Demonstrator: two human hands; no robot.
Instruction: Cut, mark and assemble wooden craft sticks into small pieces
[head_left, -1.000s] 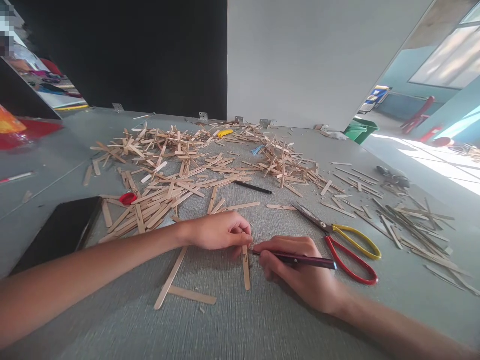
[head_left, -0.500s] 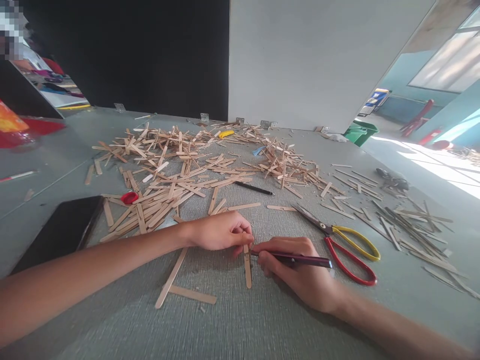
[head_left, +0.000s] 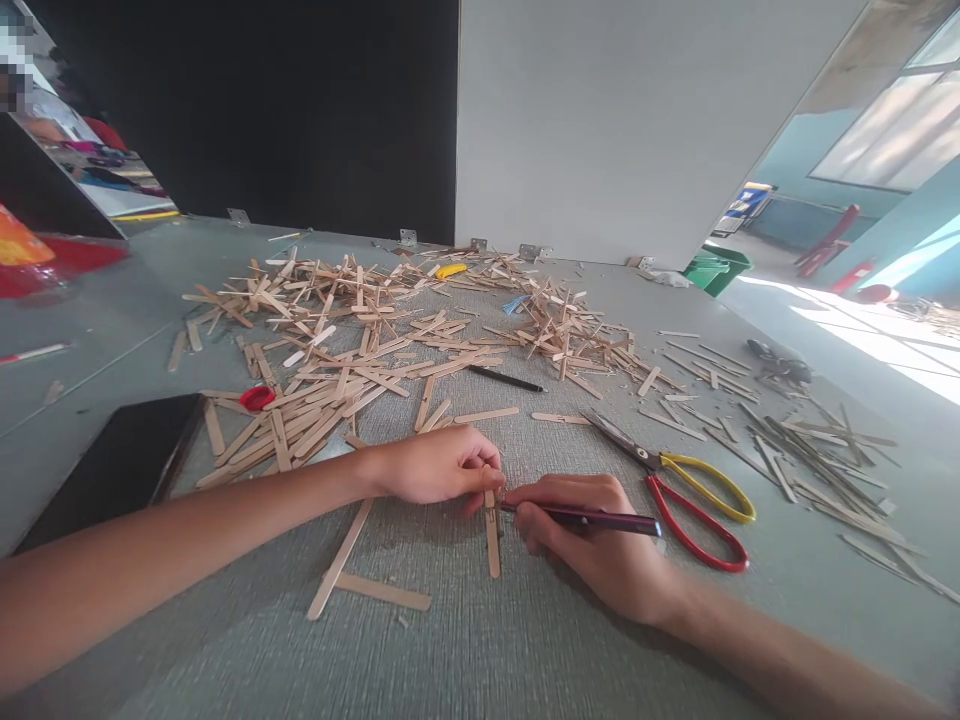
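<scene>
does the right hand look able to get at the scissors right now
Probably yes: the scissors lie close by the right hand, with nothing seen covering their handles, though it grips a purple pen-like tool that may need putting down first.

Black phone (head_left: pixel 112 465), possibly a bin (head_left: pixel 707 270)

From my remote seat I see a grey tabletop (head_left: pixel 112 310) strewn with wooden sticks (head_left: pixel 322 423), scissors (head_left: pixel 643 455), a black pen (head_left: pixel 506 379), a dark phone (head_left: pixel 120 450) and a red ring (head_left: pixel 257 399).
</scene>
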